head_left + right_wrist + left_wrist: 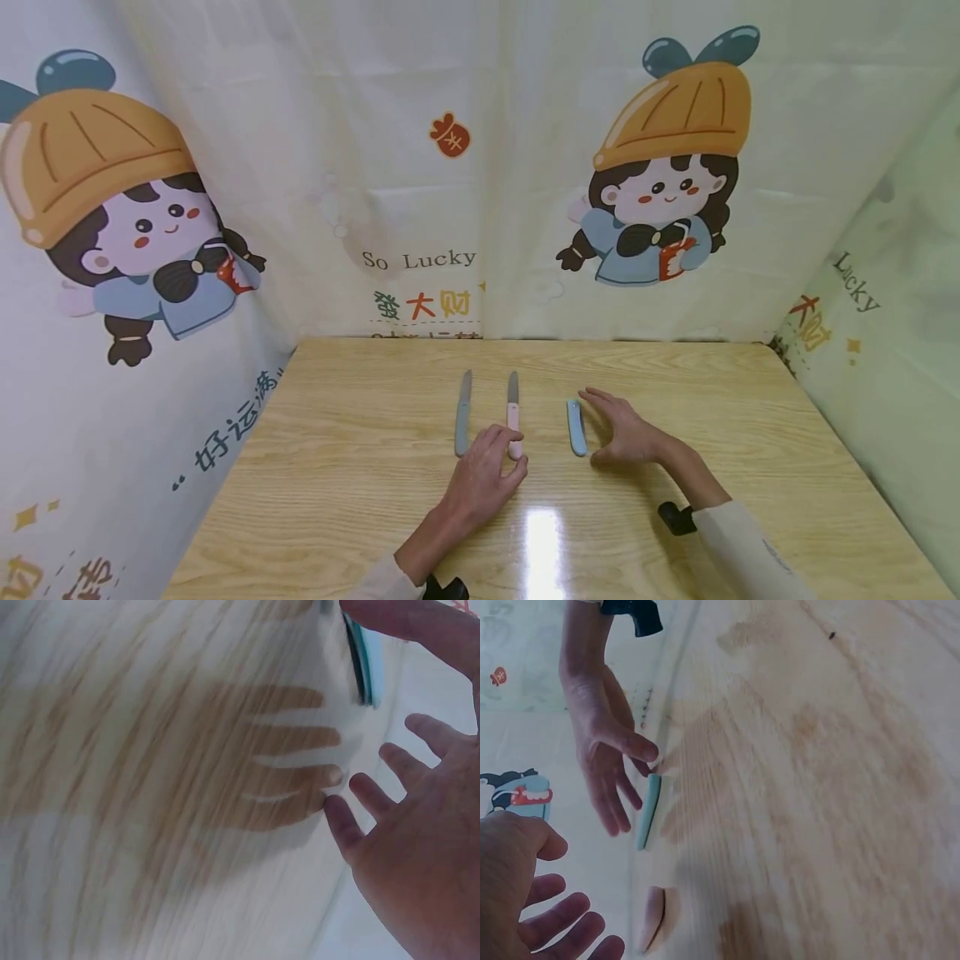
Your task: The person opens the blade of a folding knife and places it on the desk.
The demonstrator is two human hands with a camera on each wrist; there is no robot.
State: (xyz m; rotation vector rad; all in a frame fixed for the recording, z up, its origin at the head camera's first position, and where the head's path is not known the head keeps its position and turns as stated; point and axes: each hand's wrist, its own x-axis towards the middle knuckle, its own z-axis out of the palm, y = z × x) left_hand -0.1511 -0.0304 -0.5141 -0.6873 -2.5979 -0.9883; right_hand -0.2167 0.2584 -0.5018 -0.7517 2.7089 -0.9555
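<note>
Three knives lie in a row on the wooden table. The grey-blue knife (462, 421) at the left and the pink-handled knife (513, 412) in the middle have their blades pointing away from me. A light blue piece (576, 427) at the right looks like a folded knife; no blade shows. My left hand (486, 473) hovers at the pink handle, fingers loosely bent; in the left wrist view, the fingers (566, 915) stand apart from the pink handle (654, 916). My right hand (626, 429) spreads beside the light blue knife, thumb and fingers apart, holding nothing.
The wooden table (360, 483) reaches back to a pale printed curtain (525, 167) with cartoon figures. More curtain (892, 333) hangs along the right side. Light reflects off the tabletop near the front. Each wrist wears a black camera mount (677, 518).
</note>
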